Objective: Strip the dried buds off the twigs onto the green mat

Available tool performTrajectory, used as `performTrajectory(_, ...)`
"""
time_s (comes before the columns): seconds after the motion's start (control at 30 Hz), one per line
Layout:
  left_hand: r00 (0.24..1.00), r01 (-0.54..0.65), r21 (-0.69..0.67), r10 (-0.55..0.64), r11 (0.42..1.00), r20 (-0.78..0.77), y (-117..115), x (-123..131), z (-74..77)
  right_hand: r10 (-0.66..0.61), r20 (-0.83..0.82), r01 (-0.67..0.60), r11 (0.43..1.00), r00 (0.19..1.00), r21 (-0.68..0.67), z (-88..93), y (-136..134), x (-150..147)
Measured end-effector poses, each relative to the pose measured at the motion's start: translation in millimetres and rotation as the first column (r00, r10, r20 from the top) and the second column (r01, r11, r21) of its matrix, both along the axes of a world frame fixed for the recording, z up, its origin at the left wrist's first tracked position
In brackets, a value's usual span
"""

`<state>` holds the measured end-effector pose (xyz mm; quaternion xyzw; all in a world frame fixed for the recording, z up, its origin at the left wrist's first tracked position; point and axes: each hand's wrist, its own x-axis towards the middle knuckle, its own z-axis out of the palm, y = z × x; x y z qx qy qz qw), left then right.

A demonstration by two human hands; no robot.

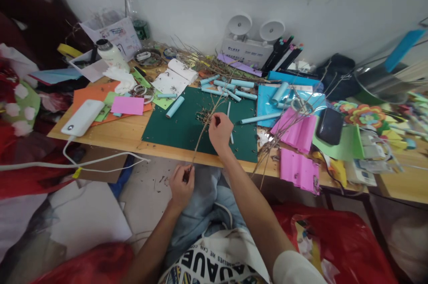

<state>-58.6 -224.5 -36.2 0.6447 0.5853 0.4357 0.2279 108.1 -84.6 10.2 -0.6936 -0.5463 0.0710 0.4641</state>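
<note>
My left hand (181,184) is closed on the lower end of a thin dry twig (201,134), just below the table's front edge. The twig slants up and to the right over a dark green cutting mat (174,125). My right hand (220,131) pinches the same twig higher up, above the mat. Small bits of dry plant debris lie scattered on the mat around the twig's tip. Several rolled light-blue paper tubes (230,84) lie along the mat's far edge.
A white power bank (83,117) with a cable lies at the left on the wooden table (110,134). Pink folded paper (296,132), a black case (330,125) and paper flowers (366,114) fill the right. More twigs (277,139) lie right of the mat. A red bag (337,239) sits below.
</note>
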Motion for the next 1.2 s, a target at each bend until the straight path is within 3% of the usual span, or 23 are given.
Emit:
performTrajectory(0.2,0.998,0.020,0.001,-0.020,1.000,-0.053,-10.2,-0.2,-2.6,-0.087,0.030,0.086,0.996,0.996,0.035,4.5,15.3,17.2)
performTrajectory(0.4,1.000,-0.002,0.053,0.004,0.999,-0.023,-4.0,-2.4,-5.5,0.120,0.139,-0.107,0.989,0.983,-0.103,5.3,8.0,32.8)
performTrajectory(0.47,1.000,-0.008,0.068,0.010,0.998,-0.023,0.2,-1.4,-6.9,0.179,0.083,-0.171,0.980,0.980,-0.099,1.1,-0.8,28.8)
performTrajectory(0.53,0.999,0.008,0.080,-0.005,0.997,-0.039,3.3,-0.5,-7.8,0.194,-0.109,-0.200,0.979,0.975,-0.041,-0.7,-8.0,23.2)
performTrajectory(0.6,0.998,0.035,0.078,-0.030,0.996,-0.054,5.2,-0.1,-7.8,0.185,-0.414,-0.209,0.978,0.891,-0.013,1.6,-10.9,17.9)
performTrajectory(0.7,0.998,0.042,0.077,-0.038,0.996,-0.059,6.6,1.0,-6.2,0.137,-0.770,-0.244,0.969,0.623,-0.025,10.4,-6.3,13.7)
performTrajectory(0.77,0.998,0.049,0.079,-0.045,0.996,-0.053,7.2,2.7,-4.5,0.126,-0.869,-0.267,0.964,0.478,-0.008,16.3,-0.8,14.1)
performTrajectory(0.83,0.997,0.059,0.075,-0.056,0.995,-0.045,7.6,5.0,-3.5,0.135,-0.906,-0.274,0.961,0.402,0.021,20.1,3.6,16.3)
performTrajectory(1.1,0.997,0.002,-0.077,-0.008,0.997,-0.076,11.6,2.7,-13.7,0.248,-0.837,-0.332,0.939,0.488,0.084,16.0,3.1,23.0)
performTrajectory(1.2,0.995,0.007,-0.052,-0.012,0.999,-0.100,13.3,0.2,-15.2,0.345,-0.711,-0.393,0.914,0.613,0.105,14.0,0.8,27.6)
